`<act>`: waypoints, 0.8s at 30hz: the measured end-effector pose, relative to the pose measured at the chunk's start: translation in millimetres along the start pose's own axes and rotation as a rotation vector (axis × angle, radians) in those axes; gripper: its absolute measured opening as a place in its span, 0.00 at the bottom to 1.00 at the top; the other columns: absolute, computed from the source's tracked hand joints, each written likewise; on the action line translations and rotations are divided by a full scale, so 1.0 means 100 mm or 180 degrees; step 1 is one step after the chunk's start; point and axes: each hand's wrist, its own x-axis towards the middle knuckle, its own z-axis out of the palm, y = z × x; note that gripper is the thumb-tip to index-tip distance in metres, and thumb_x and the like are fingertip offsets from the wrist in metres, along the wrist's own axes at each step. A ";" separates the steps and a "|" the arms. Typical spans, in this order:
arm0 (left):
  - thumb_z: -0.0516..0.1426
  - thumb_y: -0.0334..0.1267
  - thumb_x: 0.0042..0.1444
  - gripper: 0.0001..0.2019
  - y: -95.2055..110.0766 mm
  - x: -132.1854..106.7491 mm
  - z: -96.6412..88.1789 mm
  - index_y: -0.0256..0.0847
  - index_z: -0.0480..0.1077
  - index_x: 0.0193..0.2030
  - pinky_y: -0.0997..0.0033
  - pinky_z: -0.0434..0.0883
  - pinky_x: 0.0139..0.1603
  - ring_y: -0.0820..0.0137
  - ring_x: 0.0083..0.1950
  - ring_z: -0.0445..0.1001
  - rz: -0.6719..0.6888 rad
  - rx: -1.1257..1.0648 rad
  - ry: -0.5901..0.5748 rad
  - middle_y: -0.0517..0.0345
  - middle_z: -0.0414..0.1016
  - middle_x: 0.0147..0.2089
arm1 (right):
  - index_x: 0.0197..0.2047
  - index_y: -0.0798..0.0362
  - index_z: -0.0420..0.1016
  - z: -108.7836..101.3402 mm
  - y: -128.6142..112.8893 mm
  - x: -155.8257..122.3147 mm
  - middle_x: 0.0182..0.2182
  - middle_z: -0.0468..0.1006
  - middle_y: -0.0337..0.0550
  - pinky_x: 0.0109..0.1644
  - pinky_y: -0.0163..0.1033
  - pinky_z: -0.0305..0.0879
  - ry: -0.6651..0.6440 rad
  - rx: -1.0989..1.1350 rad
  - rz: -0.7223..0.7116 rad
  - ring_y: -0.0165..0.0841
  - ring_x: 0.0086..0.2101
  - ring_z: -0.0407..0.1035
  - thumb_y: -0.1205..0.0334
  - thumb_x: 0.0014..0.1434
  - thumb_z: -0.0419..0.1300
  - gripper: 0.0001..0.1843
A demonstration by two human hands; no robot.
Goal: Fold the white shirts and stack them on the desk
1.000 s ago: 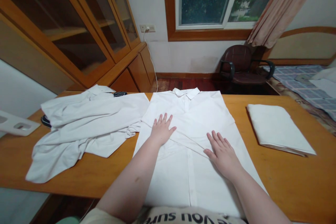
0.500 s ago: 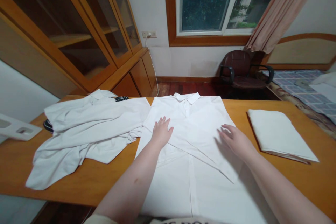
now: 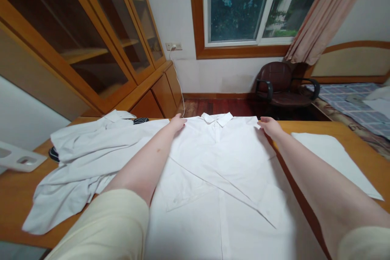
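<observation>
A white collared shirt (image 3: 210,158) lies front up along the table, with its collar (image 3: 216,119) at the far edge and its sleeves folded across the body. My left hand (image 3: 177,124) is at the shirt's left shoulder corner, fingers closed on the cloth; part of its grip is hidden. At the opposite shoulder, my right hand (image 3: 269,126) pinches the corner between thumb and fingers. Both arms are stretched far forward along the shirt's sides.
A heap of white shirts (image 3: 91,158) lies left of the shirt, dark striped cloth (image 3: 140,120) showing beneath. On the right rests a folded white garment (image 3: 332,158). The wooden table (image 3: 12,211) holds them all; a white plastic object (image 3: 22,157) juts in at left.
Both hands have moved forward from the shirt's chest area to its two shoulder corners and closed there. The view has tilted slightly upward.
</observation>
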 end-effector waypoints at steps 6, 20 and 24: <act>0.62 0.28 0.41 0.36 -0.07 0.21 0.11 0.32 0.62 0.60 0.65 0.69 0.47 0.54 0.52 0.72 -0.0145 0.0161 0.0061 0.35 0.71 0.54 | 0.54 0.57 0.69 0.24 -0.07 0.22 0.43 0.76 0.54 0.25 0.32 0.64 0.0299 0.0148 0.0073 0.27 0.22 0.69 0.62 0.52 0.61 0.25; 0.59 0.38 0.47 0.11 -0.07 0.23 0.01 0.37 0.76 0.37 0.70 0.68 0.41 0.62 0.40 0.76 0.0064 -0.0284 0.0569 0.49 0.78 0.37 | 0.34 0.55 0.72 0.22 -0.19 0.29 0.22 0.73 0.38 0.27 0.31 0.70 0.0490 0.1032 0.0050 0.27 0.22 0.69 0.64 0.53 0.60 0.04; 0.57 0.40 0.50 0.14 0.09 0.24 -0.09 0.38 0.75 0.42 0.70 0.68 0.42 0.64 0.39 0.75 0.0192 -0.0553 0.0825 0.52 0.78 0.38 | 0.34 0.54 0.72 -0.02 -0.41 0.31 0.24 0.74 0.39 0.31 0.32 0.73 0.0573 0.1333 -0.0147 0.28 0.26 0.72 0.66 0.55 0.59 0.03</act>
